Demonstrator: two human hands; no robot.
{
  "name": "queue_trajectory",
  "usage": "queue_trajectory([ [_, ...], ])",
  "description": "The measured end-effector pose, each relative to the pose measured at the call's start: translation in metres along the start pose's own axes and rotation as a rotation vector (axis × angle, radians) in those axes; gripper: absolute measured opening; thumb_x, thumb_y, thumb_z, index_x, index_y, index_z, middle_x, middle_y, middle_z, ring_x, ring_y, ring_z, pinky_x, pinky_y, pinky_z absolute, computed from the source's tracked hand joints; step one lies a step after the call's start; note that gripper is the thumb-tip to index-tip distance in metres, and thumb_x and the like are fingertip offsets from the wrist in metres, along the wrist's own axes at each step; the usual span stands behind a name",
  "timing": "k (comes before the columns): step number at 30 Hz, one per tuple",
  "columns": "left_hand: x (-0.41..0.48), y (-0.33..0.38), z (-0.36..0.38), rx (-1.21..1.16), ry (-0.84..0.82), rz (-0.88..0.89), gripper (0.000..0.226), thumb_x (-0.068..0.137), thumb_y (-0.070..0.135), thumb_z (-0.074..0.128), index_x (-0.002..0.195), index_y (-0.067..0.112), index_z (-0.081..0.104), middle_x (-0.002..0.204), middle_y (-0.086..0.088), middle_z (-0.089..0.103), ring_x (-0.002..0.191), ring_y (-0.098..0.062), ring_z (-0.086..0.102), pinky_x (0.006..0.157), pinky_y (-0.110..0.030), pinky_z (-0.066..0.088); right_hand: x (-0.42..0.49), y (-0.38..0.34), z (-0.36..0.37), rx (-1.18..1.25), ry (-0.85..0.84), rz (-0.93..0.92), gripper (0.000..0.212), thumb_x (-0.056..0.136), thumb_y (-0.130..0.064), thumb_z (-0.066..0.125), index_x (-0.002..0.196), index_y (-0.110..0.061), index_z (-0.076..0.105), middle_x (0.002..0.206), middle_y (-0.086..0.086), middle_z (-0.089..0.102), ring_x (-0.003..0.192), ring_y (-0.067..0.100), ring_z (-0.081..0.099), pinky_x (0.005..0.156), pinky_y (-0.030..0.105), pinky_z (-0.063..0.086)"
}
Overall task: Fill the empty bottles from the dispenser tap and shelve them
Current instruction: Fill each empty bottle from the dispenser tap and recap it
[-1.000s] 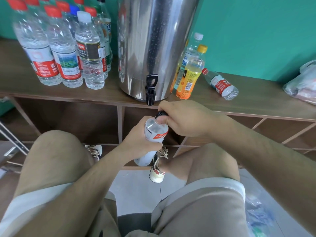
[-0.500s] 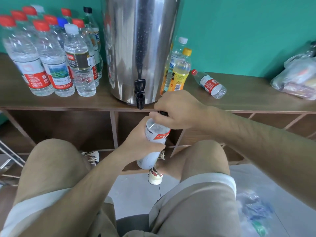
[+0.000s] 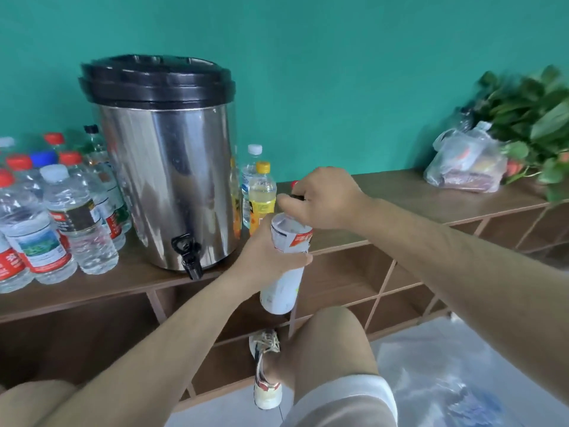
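Since the earlier frame the head has lifted, so the dispenser's black lid (image 3: 157, 78) now shows, and both hands have carried the bottle (image 3: 284, 272) up from below the tap to the right of it, its top now level with the shelf top. The long wooden shelf unit (image 3: 415, 195) spans the view, with open cubbies beneath. On it stands the steel dispenser (image 3: 166, 186), its tap (image 3: 187, 255) overhanging the front edge – likely so a bottle can be held under it. To its left stands a cluster of capped bottles (image 3: 77, 223), apparently ones already done; just right of the dispenser stands a yellow-capped bottle (image 3: 261, 195). Far right lie a plastic bag (image 3: 465, 161) and a leafy plant (image 3: 535, 112), blurred. The bottle is held in the air in front of the shelf edge, near the tap but apart from it. The left hand (image 3: 264, 257) wraps its body just below the shoulder, steadying it upright. The right hand (image 3: 323, 198) curls over the neck, fingers pinching the dark cap (image 3: 295, 197) – a grip suited to twisting it tight. How full the bottle is cannot be told. Capping looks like the step in hand, with shelving next.
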State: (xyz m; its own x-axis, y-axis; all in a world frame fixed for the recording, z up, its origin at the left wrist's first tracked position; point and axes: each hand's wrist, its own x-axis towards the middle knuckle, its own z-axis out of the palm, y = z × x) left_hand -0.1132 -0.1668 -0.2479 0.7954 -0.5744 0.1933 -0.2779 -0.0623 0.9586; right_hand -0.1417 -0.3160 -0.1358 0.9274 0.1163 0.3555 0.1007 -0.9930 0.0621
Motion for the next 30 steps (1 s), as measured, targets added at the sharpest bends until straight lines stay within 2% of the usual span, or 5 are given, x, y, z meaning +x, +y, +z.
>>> queue_trajectory([
  [4, 0.034, 0.013, 0.034, 0.101, 0.214, 0.048, 0.058, 0.074, 0.014, 0.087, 0.119, 0.027, 0.053, 0.112, 0.007, 0.068, 0.103, -0.008, 0.067, 0.088, -0.032, 0.056, 0.015, 0.020, -0.011, -0.123, -0.111, 0.339, 0.057, 0.102, -0.053, 0.036, 0.066, -0.013, 0.054, 0.066, 0.001, 0.054, 0.063, 0.019, 0.050, 0.057, 0.028, 0.034],
  [16, 0.100, 0.025, 0.059, 0.140, 0.142, 0.039, 0.053, 0.081, 0.020, 0.086, 0.121, 0.031, 0.053, 0.107, 0.014, 0.067, 0.098, 0.001, 0.064, 0.077, -0.016, 0.047, 0.041, 0.078, -0.009, -0.116, -0.060, 0.340, 0.062, 0.106, -0.054, 0.031, 0.060, -0.013, 0.043, 0.060, 0.000, 0.042, 0.057, 0.020, 0.043, 0.055, 0.027, 0.032],
  [20, 0.122, 0.019, 0.053, 0.064, 0.271, 0.008, 0.049, 0.079, 0.019, 0.089, 0.111, 0.027, 0.052, 0.099, 0.013, 0.067, 0.086, 0.002, 0.065, 0.069, -0.016, 0.046, 0.034, 0.088, 0.025, 0.402, 0.032, 0.410, 0.063, 0.105, -0.070, 0.026, 0.090, -0.015, 0.051, 0.079, 0.004, 0.060, 0.074, 0.026, 0.058, 0.066, 0.038, 0.040],
  [24, 0.138, 0.002, 0.045, -0.013, 0.276, -0.130, 0.072, 0.079, 0.025, 0.090, 0.132, 0.024, 0.041, 0.115, 0.008, 0.066, 0.104, -0.011, 0.067, 0.081, -0.030, 0.053, -0.008, 0.096, 0.102, 0.886, 0.091, 0.557, 0.014, 0.108, -0.027, 0.042, 0.119, -0.026, 0.050, 0.105, 0.000, 0.069, 0.088, 0.020, 0.067, 0.077, 0.037, 0.053],
  [30, 0.159, -0.009, 0.050, 0.069, 0.291, -0.148, 0.079, 0.082, 0.027, 0.088, 0.142, 0.023, 0.036, 0.132, 0.005, 0.059, 0.117, -0.015, 0.059, 0.091, -0.028, 0.049, -0.018, 0.071, 0.177, 0.848, 0.011, 0.524, 0.076, 0.090, -0.036, 0.080, 0.151, -0.024, 0.036, 0.143, -0.004, 0.057, 0.126, 0.017, 0.059, 0.098, 0.035, 0.052],
])
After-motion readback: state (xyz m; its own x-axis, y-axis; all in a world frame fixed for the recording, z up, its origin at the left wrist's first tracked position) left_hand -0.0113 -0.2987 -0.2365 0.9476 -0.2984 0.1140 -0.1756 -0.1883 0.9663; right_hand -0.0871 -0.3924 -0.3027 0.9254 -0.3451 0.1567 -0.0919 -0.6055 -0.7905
